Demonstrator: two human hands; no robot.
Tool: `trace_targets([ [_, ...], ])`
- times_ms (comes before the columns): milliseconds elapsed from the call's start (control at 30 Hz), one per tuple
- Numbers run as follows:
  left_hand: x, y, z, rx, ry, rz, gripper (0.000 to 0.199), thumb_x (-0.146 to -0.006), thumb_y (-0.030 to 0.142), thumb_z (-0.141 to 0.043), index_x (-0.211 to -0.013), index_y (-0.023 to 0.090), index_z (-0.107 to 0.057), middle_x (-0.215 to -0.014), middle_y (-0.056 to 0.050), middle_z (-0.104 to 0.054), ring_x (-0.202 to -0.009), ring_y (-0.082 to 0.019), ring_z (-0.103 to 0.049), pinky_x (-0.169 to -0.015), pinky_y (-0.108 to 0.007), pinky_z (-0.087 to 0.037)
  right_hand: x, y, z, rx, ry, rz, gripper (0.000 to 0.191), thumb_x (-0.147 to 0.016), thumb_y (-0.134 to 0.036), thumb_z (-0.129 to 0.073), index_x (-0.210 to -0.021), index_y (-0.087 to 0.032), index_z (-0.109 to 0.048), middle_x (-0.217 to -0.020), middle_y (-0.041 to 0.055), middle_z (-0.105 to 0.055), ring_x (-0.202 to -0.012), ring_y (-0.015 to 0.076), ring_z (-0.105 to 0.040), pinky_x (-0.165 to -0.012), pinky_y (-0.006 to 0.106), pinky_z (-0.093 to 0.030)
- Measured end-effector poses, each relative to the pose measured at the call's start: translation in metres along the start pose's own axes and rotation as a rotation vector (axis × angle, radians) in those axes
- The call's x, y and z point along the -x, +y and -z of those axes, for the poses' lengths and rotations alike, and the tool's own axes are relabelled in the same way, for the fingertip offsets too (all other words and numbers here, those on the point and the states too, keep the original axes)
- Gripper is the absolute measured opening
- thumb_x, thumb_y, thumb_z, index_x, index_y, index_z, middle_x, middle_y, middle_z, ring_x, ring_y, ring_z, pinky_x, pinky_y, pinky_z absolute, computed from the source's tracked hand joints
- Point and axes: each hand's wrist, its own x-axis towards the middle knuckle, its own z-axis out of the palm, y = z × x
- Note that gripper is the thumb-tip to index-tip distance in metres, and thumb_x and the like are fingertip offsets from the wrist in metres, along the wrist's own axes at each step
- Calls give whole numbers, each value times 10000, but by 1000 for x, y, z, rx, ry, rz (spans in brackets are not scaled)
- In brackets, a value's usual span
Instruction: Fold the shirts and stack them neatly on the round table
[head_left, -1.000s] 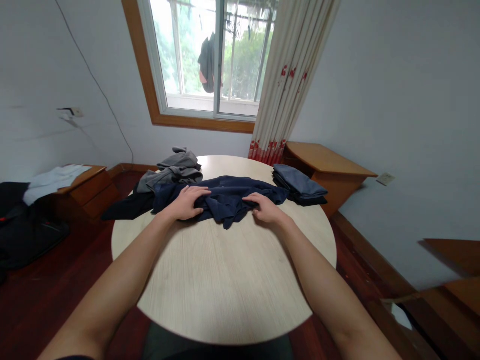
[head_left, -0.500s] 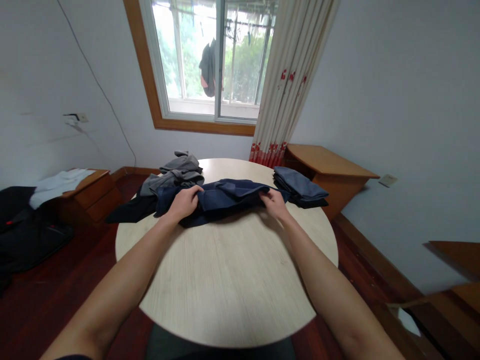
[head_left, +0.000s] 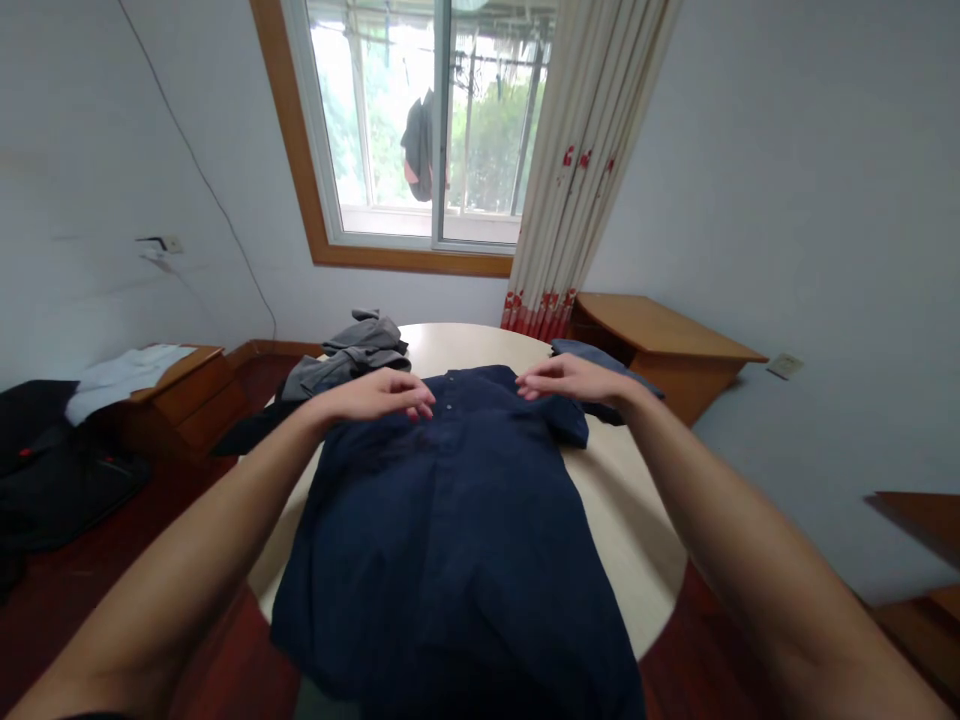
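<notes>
A dark navy button-front shirt [head_left: 450, 520] lies spread over the round table [head_left: 637, 560], its collar end away from me and its lower part reaching past the near edge. My left hand [head_left: 382, 393] hovers over the shirt's upper left, fingers loosely curved and apart, holding nothing. Above the upper right part is my right hand [head_left: 566, 378], also free of cloth, with its fingers slightly bent.
Crumpled grey clothes [head_left: 352, 355] lie at the table's back left. Folded dark clothes [head_left: 600, 360] sit at the back right, partly behind my right hand. A wooden desk [head_left: 667, 325] stands beyond, beside the curtain [head_left: 577, 180].
The bunched navy shirt has been opened out toward me and now covers most of the table. Both hands have let go of it and lifted above it.
</notes>
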Motion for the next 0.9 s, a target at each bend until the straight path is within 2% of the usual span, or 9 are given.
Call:
trace_targets([
  [67,-24,-13,-27,-229,55,43,517,-920,594,-526,-1158,174,-710,-1175,-133,-729,-1079,-284,-675,-982,-406,-511,-30,26,-24,302,124,-97,448,-804,-500,-789,-1098,-162,-770,-1118,126,-760,-1027,275,-712,-940,352,-543],
  [133,-37,-29,-50,-480,132,96,518,-922,522,-564,-1308,186,-645,-1414,-159,-610,-1299,-318,-563,-1104,-448,-424,-47,51,-46,516,186,-147,515,-809,-372,-801,-1263,-149,-703,-1332,164,-669,-1218,300,-637,-1056,372,-482],
  [267,-35,-58,-84,-698,-19,170,639,-985,506,-485,-1543,201,-421,-1667,-173,-259,-1537,-370,-231,-1196,-626,-213,-47,82,-69,676,115,-209,608,-864,-444,-728,-1383,-147,-619,-1471,192,-550,-1308,310,-572,-1063,370,-464],
  [367,-17,-64,-108,-714,-59,163,614,-1050,496,-299,-1597,217,-331,-1689,-158,-173,-1562,-362,-137,-1201,-638,-178,-39,89,-61,704,69,-232,571,-837,-564,-718,-1260,-180,-705,-1324,176,-658,-1131,311,-665,-923,358,-519],
  [500,12,-42,-134,-734,-70,85,673,-1016,586,-335,-1585,226,-364,-1682,-169,-206,-1552,-393,-159,-1192,-636,-199,-41,88,-38,653,-6,-320,425,-843,-628,-681,-862,-216,-785,-872,114,-758,-788,247,-697,-722,321,-507],
  [600,18,-12,-133,-666,-135,14,662,-925,644,-498,-1432,224,-574,-1547,-201,-470,-1406,-420,-442,-1099,-561,-385,-49,89,-33,736,145,-404,387,-881,-568,-660,-890,-201,-781,-931,142,-762,-856,268,-702,-729,330,-502],
  [700,-1,7,-109,-562,-136,61,439,-977,540,-444,-1048,229,-747,-1099,-150,-741,-1011,-321,-691,-891,-423,-511,-55,94,-39,816,309,-465,398,-907,-503,-642,-1096,-171,-752,-1145,192,-731,-1024,310,-689,-769,347,-509],
  [833,-43,-12,-76,-576,262,169,400,-1016,340,-353,-1029,185,-721,-1085,-142,-739,-1013,-282,-681,-868,-373,-504,-58,101,-44,739,236,-486,383,-926,-510,-609,-1001,-167,-761,-1042,166,-752,-973,273,-698,-736,310,-491],
  [900,-59,-33,-70,-547,321,214,367,-995,362,-417,-1081,163,-713,-1136,-150,-730,-1049,-280,-672,-883,-360,-504,-57,103,-42,662,174,-455,361,-906,-524,-634,-879,-181,-744,-908,115,-753,-861,234,-695,-679,285,-468],
])
